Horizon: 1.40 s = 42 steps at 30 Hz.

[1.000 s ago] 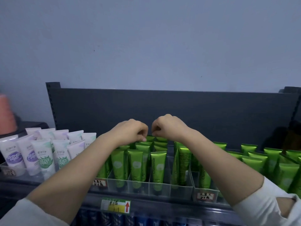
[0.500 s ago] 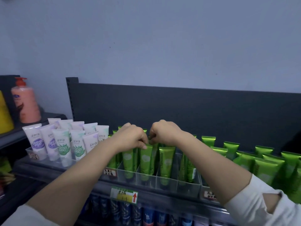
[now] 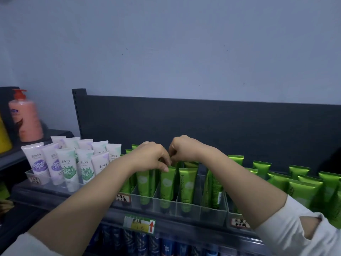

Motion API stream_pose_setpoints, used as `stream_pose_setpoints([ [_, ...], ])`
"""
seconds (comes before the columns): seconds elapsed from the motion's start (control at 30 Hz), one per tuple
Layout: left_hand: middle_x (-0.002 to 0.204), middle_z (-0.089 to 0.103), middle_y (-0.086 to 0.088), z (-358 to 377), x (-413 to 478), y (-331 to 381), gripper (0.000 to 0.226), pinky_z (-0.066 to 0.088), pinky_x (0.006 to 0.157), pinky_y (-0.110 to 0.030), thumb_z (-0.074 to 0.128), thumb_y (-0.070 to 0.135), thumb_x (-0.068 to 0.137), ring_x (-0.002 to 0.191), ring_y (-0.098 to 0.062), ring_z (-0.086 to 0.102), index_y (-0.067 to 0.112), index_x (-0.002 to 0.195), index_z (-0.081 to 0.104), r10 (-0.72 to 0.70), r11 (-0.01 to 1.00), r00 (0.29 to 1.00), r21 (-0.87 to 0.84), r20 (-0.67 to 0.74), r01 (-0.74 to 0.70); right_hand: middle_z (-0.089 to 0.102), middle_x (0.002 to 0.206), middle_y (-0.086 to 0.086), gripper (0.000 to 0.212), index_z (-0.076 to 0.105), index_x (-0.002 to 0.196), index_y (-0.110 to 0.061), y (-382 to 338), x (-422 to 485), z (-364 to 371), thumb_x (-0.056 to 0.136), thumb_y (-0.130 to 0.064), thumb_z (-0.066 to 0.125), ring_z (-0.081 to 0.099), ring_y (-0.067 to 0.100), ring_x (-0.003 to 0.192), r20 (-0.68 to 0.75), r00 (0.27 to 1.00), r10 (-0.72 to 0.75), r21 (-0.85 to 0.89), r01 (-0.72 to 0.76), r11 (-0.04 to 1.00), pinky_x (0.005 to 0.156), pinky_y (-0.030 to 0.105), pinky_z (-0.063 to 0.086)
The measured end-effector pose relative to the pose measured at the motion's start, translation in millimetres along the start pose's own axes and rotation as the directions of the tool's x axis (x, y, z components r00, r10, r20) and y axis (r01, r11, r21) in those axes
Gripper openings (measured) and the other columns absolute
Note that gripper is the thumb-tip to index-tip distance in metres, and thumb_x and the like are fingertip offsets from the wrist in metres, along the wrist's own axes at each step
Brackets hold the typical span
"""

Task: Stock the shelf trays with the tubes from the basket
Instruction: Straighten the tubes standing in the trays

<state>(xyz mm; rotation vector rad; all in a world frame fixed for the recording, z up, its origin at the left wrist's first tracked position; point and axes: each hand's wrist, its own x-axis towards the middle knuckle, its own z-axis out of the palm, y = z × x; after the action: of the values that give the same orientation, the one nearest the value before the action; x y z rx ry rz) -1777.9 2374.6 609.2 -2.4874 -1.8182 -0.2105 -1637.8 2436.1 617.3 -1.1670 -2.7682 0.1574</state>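
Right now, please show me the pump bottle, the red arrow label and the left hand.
pump bottle [image 3: 25, 120]: head view, its orange body.
red arrow label [image 3: 139, 225]: head view, its yellow middle.
left hand [image 3: 149, 156]: head view, back of the hand.

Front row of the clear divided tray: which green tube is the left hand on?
The green tube immediately left of the Chamomile-lettered tube: the thumb of the left hand lies on its top crimp; the lettered one stands untouched.

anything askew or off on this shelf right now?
Minor only. In the clear divided tray, the rightmost-lane green tubes stand edge-on and tilted, while the other lanes face front, upright. The far-right green tubes also lean unevenly. No spill or damage visible.
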Motion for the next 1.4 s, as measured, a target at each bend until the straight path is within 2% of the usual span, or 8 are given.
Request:
stream_pose_setpoints([
  [0.23, 0.088, 0.068, 0.013, -9, -3, 6, 0.021, 0.034, 0.077, -0.022, 0.068, 0.036, 0.082, 0.083, -0.006, 0.055, 0.026, 0.099, 0.072, 0.033, 0.995, 0.998, -0.098, -0.049, -0.037, 0.068, 0.088, -0.009, 0.013, 0.073, 0.093, -0.023, 12, -20, -21, 0.083, -0.029, 0.068, 0.061, 0.011, 0.089, -0.115, 0.993, -0.005, 0.053, 0.012, 0.999, 0.082, 0.038, 0.054],
  [0.37, 0.070, 0.047, 0.027, -9, -2, 28, 0.022, 0.029, 0.081, -0.023, 0.063, 0.041, 0.084, 0.086, -0.005, 0.050, 0.032, 0.104, 0.069, 0.064, 0.997, 0.984, -0.036, -0.165, -0.071, 0.066, 0.090, -0.010, 0.013, 0.071, 0.094, -0.026, 26, -39, -27, 0.084, -0.033, 0.066, 0.061, 0.013, 0.092, -0.113, 0.992, 0.061, -0.021, -0.064, 0.998, 0.077, 0.035, 0.053],
  [0.5, 0.100, 0.066, 0.016, 2, 6, 48, 0.029, 0.032, 0.087, -0.028, 0.061, 0.045, 0.085, 0.104, -0.009, 0.051, 0.034, 0.111, 0.064, 0.111, 0.990, 0.982, 0.098, -0.155, -0.096, 0.061, 0.077, -0.008, 0.011, 0.069, 0.087, -0.028, 27, -46, -17, 0.083, -0.037, 0.064, 0.056, 0.017, 0.082, -0.045, 0.994, 0.103, -0.101, -0.107, 0.989, 0.058, 0.028, 0.043],
  [0.57, 0.103, 0.068, 0.010, 8, 9, 53, 0.026, 0.033, 0.090, -0.032, 0.060, 0.044, 0.086, 0.105, -0.013, 0.054, 0.031, 0.108, 0.065, 0.104, 0.982, 0.987, 0.168, -0.126, -0.082, 0.053, 0.066, -0.009, 0.006, 0.063, 0.078, -0.030, 27, -45, -10, 0.083, -0.034, 0.063, 0.055, 0.019, 0.076, -0.021, 0.993, 0.112, -0.128, -0.114, 0.985, 0.054, 0.025, 0.037],
  [0.87, 0.100, 0.071, 0.010, 16, 9, 52, 0.017, 0.032, 0.093, -0.028, 0.063, 0.034, 0.086, 0.099, -0.012, 0.061, 0.030, 0.102, 0.069, 0.039, 0.999, 0.988, 0.010, -0.148, -0.038, 0.058, 0.059, -0.013, 0.013, 0.075, 0.090, -0.022, 37, -43, -8, 0.079, -0.022, 0.070, 0.063, 0.011, 0.062, 0.022, 0.995, 0.093, -0.060, -0.092, 0.994, 0.059, 0.022, 0.044],
  [1.03, 0.098, 0.070, 0.010, 15, 11, 52, 0.018, 0.033, 0.091, -0.027, 0.064, 0.034, 0.086, 0.097, -0.013, 0.060, 0.028, 0.102, 0.070, 0.024, 1.000, 0.992, -0.007, -0.127, -0.025, 0.058, 0.058, -0.011, 0.012, 0.075, 0.090, -0.020, 38, -44, -9, 0.079, -0.019, 0.070, 0.064, 0.012, 0.063, 0.015, 0.997, 0.070, -0.055, -0.069, 0.996, 0.072, 0.027, 0.054],
  [1.17, 0.098, 0.071, 0.010, 15, 13, 52, 0.018, 0.034, 0.090, -0.027, 0.064, 0.034, 0.085, 0.098, -0.012, 0.061, 0.028, 0.102, 0.070, 0.030, 0.999, 0.993, -0.006, -0.116, -0.031, 0.056, 0.053, -0.012, 0.011, 0.075, 0.089, -0.021, 38, -45, -7, 0.080, -0.019, 0.069, 0.069, 0.013, 0.066, -0.017, 0.997, 0.069, -0.049, -0.070, 0.996, 0.069, 0.024, 0.052],
  [1.4, 0.098, 0.070, 0.010, 13, 15, 49, 0.020, 0.034, 0.087, -0.027, 0.067, 0.034, 0.083, 0.096, -0.011, 0.060, 0.028, 0.102, 0.070, 0.031, 0.999, 0.996, -0.027, -0.081, -0.033, 0.058, 0.056, -0.011, 0.011, 0.075, 0.089, -0.018, 36, -44, -8, 0.080, -0.018, 0.068, 0.069, 0.014, 0.067, 0.010, 0.998, 0.054, -0.025, -0.054, 0.998, 0.069, 0.029, 0.056],
])
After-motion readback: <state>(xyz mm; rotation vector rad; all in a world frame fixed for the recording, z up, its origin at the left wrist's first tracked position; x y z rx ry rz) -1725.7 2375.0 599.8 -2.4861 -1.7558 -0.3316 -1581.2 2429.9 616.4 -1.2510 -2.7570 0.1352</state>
